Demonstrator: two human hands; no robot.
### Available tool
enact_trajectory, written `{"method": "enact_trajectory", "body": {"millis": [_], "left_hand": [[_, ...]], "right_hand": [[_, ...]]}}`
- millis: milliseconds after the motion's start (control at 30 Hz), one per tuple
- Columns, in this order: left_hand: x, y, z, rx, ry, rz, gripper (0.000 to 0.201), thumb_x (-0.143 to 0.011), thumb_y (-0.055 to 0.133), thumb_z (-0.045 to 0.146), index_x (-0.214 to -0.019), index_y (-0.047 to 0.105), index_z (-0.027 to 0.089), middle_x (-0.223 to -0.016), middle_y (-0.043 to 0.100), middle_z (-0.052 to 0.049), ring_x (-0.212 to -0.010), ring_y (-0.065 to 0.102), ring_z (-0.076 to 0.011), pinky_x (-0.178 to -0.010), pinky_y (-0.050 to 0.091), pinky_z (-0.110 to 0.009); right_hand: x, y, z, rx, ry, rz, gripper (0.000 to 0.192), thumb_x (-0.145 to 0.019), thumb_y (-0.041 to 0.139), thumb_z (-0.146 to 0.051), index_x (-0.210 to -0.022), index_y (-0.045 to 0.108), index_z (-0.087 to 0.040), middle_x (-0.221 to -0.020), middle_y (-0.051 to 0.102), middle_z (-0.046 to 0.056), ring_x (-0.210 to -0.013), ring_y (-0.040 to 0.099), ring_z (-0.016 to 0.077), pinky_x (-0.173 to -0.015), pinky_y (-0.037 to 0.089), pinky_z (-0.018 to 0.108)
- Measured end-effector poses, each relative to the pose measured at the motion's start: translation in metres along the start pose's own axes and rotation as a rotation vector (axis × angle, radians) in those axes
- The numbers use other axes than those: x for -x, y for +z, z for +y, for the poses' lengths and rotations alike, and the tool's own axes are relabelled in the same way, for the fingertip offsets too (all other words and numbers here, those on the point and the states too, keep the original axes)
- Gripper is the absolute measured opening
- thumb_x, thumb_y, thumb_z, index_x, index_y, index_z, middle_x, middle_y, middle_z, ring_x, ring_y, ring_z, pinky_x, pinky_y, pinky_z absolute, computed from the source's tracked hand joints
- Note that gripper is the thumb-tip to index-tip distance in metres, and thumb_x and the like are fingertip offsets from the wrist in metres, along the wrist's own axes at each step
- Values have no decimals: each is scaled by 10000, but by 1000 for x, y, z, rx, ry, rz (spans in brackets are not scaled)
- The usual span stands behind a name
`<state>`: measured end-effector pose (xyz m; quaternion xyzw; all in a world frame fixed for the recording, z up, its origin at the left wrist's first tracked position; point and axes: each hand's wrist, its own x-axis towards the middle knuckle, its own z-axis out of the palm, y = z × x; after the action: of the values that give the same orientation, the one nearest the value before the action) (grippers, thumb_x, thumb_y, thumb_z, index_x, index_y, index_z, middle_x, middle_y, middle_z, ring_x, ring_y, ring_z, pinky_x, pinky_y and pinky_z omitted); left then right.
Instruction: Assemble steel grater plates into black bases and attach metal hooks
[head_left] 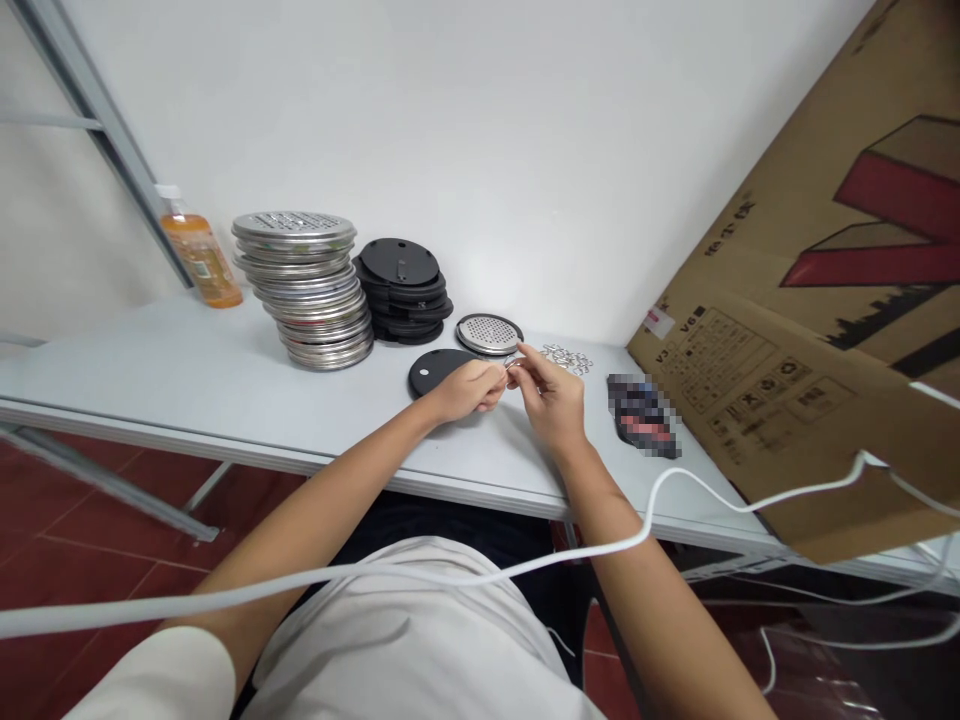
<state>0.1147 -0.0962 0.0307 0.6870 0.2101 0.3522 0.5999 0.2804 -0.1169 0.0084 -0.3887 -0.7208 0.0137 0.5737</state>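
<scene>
Just above the table, my left hand point(472, 390) and my right hand point(553, 397) meet with their fingers pinched together. Between their fingertips is a small shiny metal piece point(511, 364), perhaps a wire clip; its exact shape is too small to make out. Partly behind my left hand lies a round black disc point(433, 372) with a pale spot on it. A round perforated metal plate point(489, 333) with a dark rim lies just beyond my hands. Behind my right hand is a loose pile of small metal pieces point(571, 359).
A tall stack of metal discs point(322, 290) stands at the left, beside a stack of black discs point(401, 290). An orange bottle point(201, 255) stands farther left. A blurred dark item point(643, 415) lies near a large cardboard box point(795, 350). A white cable point(450, 578) crosses in front.
</scene>
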Motion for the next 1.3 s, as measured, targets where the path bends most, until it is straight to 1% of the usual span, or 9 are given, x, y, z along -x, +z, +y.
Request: {"method": "enact_trajectory", "body": {"millis": [133,267,433,600,833,1000,1100,1300], "left_hand": [[0,-2,-2,-16,-8,-19,368,-953,458,329,-625,364,191,-542,316,54,-482,302,-68,-477,289,-200],[0,-3,-3,-26,-8,-43,392,-961,446,360,-617,360,192,-550,314,53,-480,288,-65,-474,279,-204],[0,-3,-3,-50,3,-49,389,-960,452,348,-617,354,192,-550,314,52,-483,284,-66,-474,261,-208],[0,-5,-6,-52,10,-73,381,-971,435,333,-626,361,191,-558,318,48,-486,286,-68,-477,247,-214],[-1,-5,-3,52,-10,-121,392,-957,457,330,-617,317,198,-533,276,69,-462,266,-58,-470,225,-204],[-1,-6,-2,156,-4,-203,405,-957,476,354,-624,305,201,-520,250,83,-450,257,-57,-469,204,-199],[-2,-8,-5,209,-12,-234,408,-957,486,359,-627,307,200,-519,237,87,-446,243,-56,-471,205,-199],[-3,-8,-6,247,-39,-250,419,-949,508,363,-618,311,198,-513,242,84,-443,247,-56,-474,226,-198]], "right_hand": [[-3,-5,-1,43,-44,-93,247,-960,523,-236,-1123,705,-196,-812,729,51,-687,675,163,-691,555,312],[-4,-7,-1,97,-66,-114,218,-969,519,-249,-1082,699,-196,-833,723,66,-752,679,182,-731,542,314],[-3,-7,-3,146,-131,-104,208,-989,488,-235,-1077,672,-195,-903,718,84,-817,672,189,-763,527,314],[-1,-6,-4,177,-158,-92,203,-998,472,-237,-1089,652,-210,-906,699,78,-822,656,192,-774,524,322],[-1,-3,-6,218,-234,-48,203,-1007,457,-209,-1114,628,-189,-935,699,104,-853,665,197,-772,530,324],[-1,0,-10,215,-266,1,198,-1010,449,-189,-1134,604,-177,-927,679,111,-844,654,197,-752,531,327],[-1,1,-10,216,-269,11,194,-1007,449,-182,-1129,599,-184,-928,672,109,-842,647,198,-755,530,332],[2,3,-12,235,-224,21,196,-1008,440,-194,-1131,592,-189,-934,661,107,-848,643,204,-759,534,341]]}}
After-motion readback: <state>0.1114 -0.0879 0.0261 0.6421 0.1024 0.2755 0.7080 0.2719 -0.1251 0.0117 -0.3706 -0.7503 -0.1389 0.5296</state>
